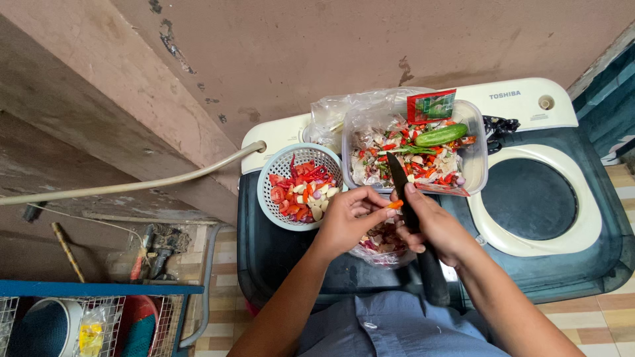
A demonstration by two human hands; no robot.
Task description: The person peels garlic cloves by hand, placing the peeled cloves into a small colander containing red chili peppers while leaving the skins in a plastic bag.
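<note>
Beside the white basket (pixel 278 198) of cut chilli and garlic, a small orange-red chilli piece (pixel 395 204) is pinched in the left hand (pixel 347 221), and should be kept steady, fingertips tucked, while the black knife (pixel 399 178), gripped by the right hand (pixel 436 228), is drawn gently.

Soft even daylight, faint shadows, sharp focus, wide-angle bending at the edges.

both forearms angled inward, left grip (pixel 347 218) pinched, right grip (pixel 433 225) curled closed
</note>
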